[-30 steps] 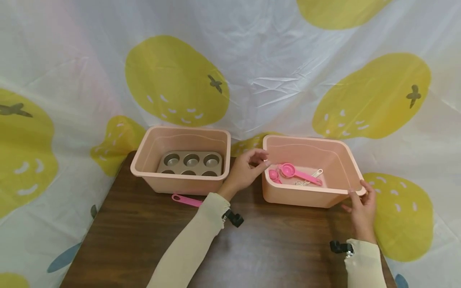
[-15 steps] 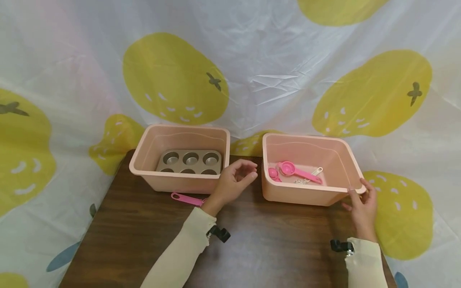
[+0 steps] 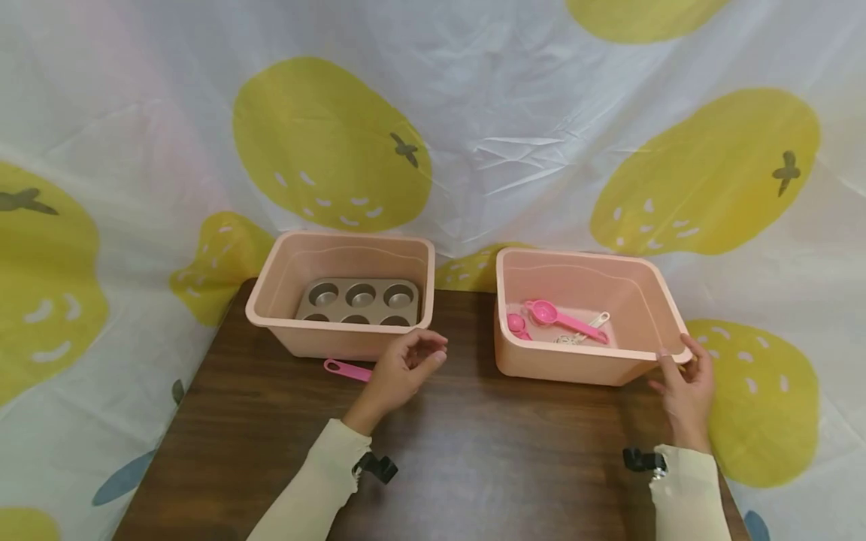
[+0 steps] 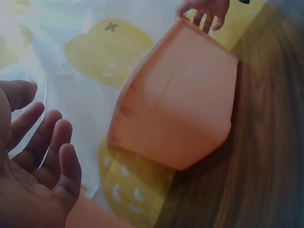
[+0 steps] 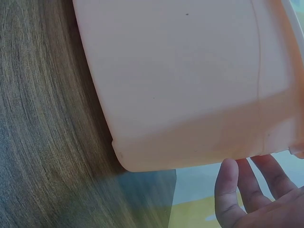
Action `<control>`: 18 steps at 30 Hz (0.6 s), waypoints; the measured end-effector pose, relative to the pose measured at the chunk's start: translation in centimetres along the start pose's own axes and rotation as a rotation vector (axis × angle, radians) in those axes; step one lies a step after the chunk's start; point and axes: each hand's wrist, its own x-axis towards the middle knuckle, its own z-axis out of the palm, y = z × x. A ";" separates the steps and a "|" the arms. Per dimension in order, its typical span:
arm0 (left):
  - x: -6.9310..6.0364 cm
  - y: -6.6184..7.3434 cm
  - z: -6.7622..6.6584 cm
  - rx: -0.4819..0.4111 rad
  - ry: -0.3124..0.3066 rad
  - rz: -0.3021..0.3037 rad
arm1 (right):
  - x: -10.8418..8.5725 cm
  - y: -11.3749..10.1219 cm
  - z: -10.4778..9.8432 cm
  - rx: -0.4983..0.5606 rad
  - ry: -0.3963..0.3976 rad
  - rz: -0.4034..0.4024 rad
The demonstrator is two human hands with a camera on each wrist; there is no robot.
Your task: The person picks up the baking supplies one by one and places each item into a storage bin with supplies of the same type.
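My left hand (image 3: 397, 373) hovers over the table in front of the left bin, fingers loosely bent and holding nothing; the left wrist view also shows its palm bare. Beneath it lies a pink handle with a hole (image 3: 346, 369), its other end hidden by the hand. My right hand (image 3: 688, 394) holds the front right corner of the right pink bin (image 3: 568, 367) by the rim. Inside that bin are a pink measuring spoon (image 3: 543, 312), another round pink scoop (image 3: 517, 324) and a pale utensil (image 3: 599, 321) whose wiry end is partly covered.
The left pink bin (image 3: 331, 342) holds a metal muffin tin (image 3: 361, 294). Both bins stand at the back of the brown wooden table (image 3: 467, 451), with a gap between them. Behind hangs a white curtain (image 3: 501, 113) printed with yellow fruit.
My left hand has left the near-left rim of the right bin and moved left and toward me, ending in front of the left bin. The right hand stays at its corner.
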 end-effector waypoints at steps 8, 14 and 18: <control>-2.4 -2.2 -1.8 0.053 0.054 -0.002 | -0.3 -0.1 0.1 -0.010 0.005 -0.024; -4.0 -4.3 -3.5 0.073 0.111 -0.005 | -0.3 -0.2 0.3 -0.007 0.010 -0.031; -4.7 -5.7 -4.3 0.043 0.121 -0.018 | -0.2 -0.1 0.3 -0.010 0.011 -0.029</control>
